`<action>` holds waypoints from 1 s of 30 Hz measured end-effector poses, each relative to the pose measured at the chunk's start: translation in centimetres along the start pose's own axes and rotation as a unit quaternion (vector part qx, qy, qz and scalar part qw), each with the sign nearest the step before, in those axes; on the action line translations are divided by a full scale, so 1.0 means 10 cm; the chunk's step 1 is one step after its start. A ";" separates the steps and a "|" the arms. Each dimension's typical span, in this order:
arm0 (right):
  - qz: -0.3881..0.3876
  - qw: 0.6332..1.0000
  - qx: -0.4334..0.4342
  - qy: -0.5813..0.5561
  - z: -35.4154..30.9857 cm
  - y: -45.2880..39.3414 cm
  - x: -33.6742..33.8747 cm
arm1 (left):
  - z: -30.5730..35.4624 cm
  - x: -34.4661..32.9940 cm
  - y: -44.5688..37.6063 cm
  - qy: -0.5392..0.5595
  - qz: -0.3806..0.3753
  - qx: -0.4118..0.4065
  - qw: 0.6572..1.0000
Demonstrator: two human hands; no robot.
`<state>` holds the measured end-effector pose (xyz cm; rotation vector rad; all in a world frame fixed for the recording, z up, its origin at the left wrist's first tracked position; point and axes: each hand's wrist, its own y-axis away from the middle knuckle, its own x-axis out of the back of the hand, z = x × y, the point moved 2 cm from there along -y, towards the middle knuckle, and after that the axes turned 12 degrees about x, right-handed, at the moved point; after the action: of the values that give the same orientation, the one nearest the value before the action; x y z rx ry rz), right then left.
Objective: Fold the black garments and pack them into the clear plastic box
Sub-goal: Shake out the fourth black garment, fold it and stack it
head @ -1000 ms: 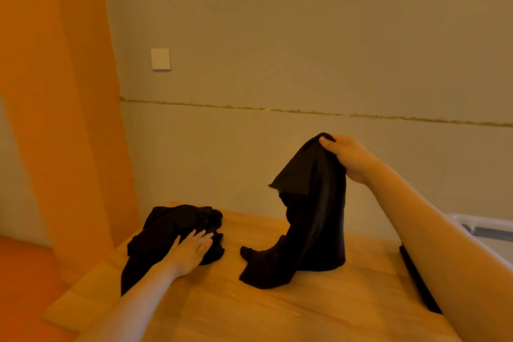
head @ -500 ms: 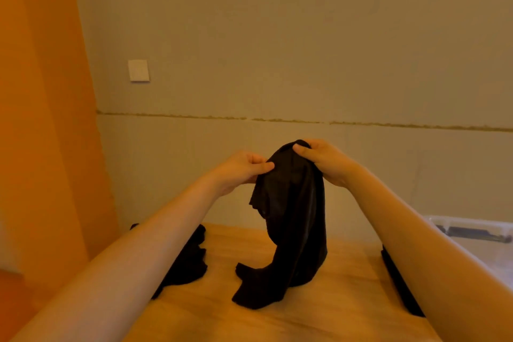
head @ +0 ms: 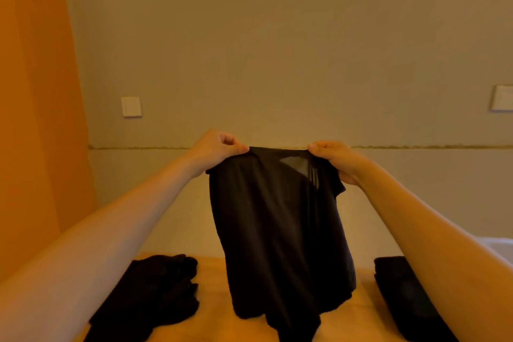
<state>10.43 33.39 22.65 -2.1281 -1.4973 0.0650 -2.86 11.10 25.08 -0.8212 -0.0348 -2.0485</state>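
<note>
Both sets of fingers are curled tight on fabric: the left hand (head: 219, 147) pinches one top corner of the black garment (head: 280, 233) at centre frame, the right hand (head: 334, 159) clamps the other. Half a second ago those hands sat close together on a bunched peak; now they have drawn apart, so the top edge runs taut between them and the cloth hangs as a flat sheet, its lower hem lifted from trailing on the table to just brushing it. My reading: the piece is being spread to find its shape before the first fold, so folding proper has barely begun.

Outward, at lower left, a crumpled black pile (head: 155, 291) waits on the wooden table (head: 213, 266); at lower right, a darker stack (head: 399, 300) looks already folded. The clear plastic box (head: 497, 244) shows only as a pale sliver at the right edge behind the forearm, well apart from the held garment. Behind stands a plain wall with a switch plate (head: 131, 106) left of centre, an orange surface filling the far left
</note>
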 end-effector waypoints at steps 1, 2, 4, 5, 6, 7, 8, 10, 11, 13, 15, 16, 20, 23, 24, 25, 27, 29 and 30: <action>0.006 1.000 0.013 0.003 -0.04 -0.01 0.02 | 0.00 0.00 0.00 -0.016 -0.017 0.003 1.000; 0.005 1.000 0.025 0.006 -0.09 -0.03 0.02 | 0.01 -0.01 0.00 -0.044 -0.046 0.010 0.998; -0.011 0.998 0.044 0.035 -0.19 -0.07 0.03 | 0.00 -0.05 0.04 -0.115 -0.132 0.047 0.983; -0.020 0.997 0.052 0.062 -0.24 -0.08 0.04 | 0.01 -0.06 0.08 -0.144 -0.179 0.073 0.971; -0.027 0.994 0.060 0.086 -0.30 -0.10 0.06 | 0.01 -0.06 0.12 -0.156 -0.215 0.097 0.959; -0.029 0.992 0.068 0.099 -0.35 -0.12 0.07 | 0.03 -0.07 0.16 -0.152 -0.240 0.119 0.951; -0.030 0.992 0.074 0.098 -0.40 -0.13 0.08 | 0.03 -0.09 0.16 -0.138 -0.255 0.128 0.948; -0.035 0.992 0.085 0.082 -0.49 -0.16 0.04 | 0.05 -0.21 0.13 -0.075 -0.289 0.085 0.951; -0.041 0.992 0.091 0.080 -0.52 -0.18 0.00 | 0.06 -0.30 0.10 -0.039 -0.298 0.047 0.952; -0.066 0.987 0.107 0.097 -0.54 -0.20 -0.11 | 0.10 -0.52 0.06 0.029 -0.296 0.002 0.955; -0.087 0.982 0.113 0.125 -0.55 -0.20 -0.17 | 0.15 -0.69 0.04 0.116 -0.278 -0.016 0.953; -0.090 0.981 0.113 0.132 -0.55 -0.19 -0.17 | 0.17 -0.74 0.04 0.162 -0.267 -0.018 0.950; -0.075 0.979 0.094 0.165 -0.58 -0.14 0.05 | 0.14 -0.69 0.03 0.231 -0.249 0.004 0.941; -0.066 0.963 0.088 0.245 -0.59 -0.11 0.27 | 0.06 -0.52 0.01 0.151 -0.256 0.010 0.955; -0.057 0.957 0.086 0.270 -0.58 -0.09 0.35 | 0.01 -0.44 0.00 0.114 -0.263 0.009 0.958; -0.042 0.954 0.083 0.286 -0.55 -0.08 0.46 | -0.05 -0.35 0.00 0.080 -0.269 0.012 0.960; 0.003 0.953 0.071 0.294 -0.46 -0.02 0.70 | -0.17 -0.18 0.01 0.049 -0.272 0.018 0.961; 0.039 0.957 0.057 0.283 -0.34 0.04 0.88 | -0.26 -0.03 0.01 0.058 -0.249 0.023 0.966; 0.052 0.959 0.053 0.274 -0.28 0.07 0.93 | -0.30 0.02 -0.01 0.070 -0.237 0.025 0.969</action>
<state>15.56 40.37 27.16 -1.9227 -1.0318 -0.3696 -4.63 9.99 22.87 -0.6800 -0.2224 -2.5396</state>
